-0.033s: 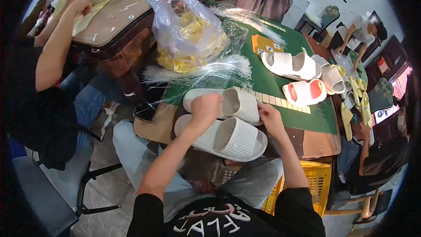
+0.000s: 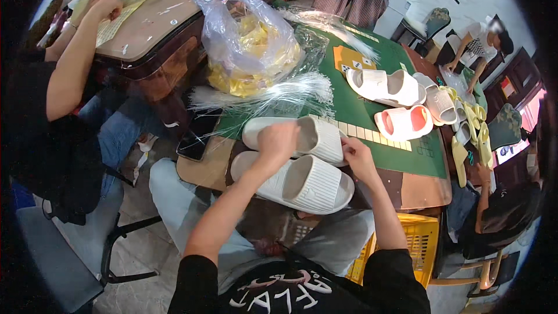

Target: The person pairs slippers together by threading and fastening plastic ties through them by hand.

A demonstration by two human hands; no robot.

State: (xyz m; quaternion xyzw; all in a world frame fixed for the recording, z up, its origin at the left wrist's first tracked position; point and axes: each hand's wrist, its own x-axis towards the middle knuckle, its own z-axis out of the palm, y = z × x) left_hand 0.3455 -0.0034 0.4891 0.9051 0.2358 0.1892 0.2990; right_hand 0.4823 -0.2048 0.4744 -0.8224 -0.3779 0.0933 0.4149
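Two off-white ribbed slide slippers lie side by side at the table's near edge. Over the footbed of the far slipper (image 2: 325,139), my left hand (image 2: 279,142) is closed; whatever its fingers hold, if anything, is hidden. My right hand (image 2: 358,156) pinches at the toe end of that same slipper, and what lies between its fingertips is too small to make out. The near slipper (image 2: 317,186) rests closer to my body, below both hands, with my left forearm crossing its heel end. Behind the slippers spreads a bundle of clear thin plastic ties (image 2: 279,96).
Beyond the ties stands a plastic bag (image 2: 250,46) of yellow pieces. More white slippers (image 2: 386,87) and a pink-lined slipper (image 2: 404,122) sit on the green mat (image 2: 401,160). A phone (image 2: 197,139) lies left; a yellow crate (image 2: 418,244) stands below right. Other people work nearby.
My left hand has shifted slightly to the right over the far slipper. My right hand and the slippers look almost unmoved.
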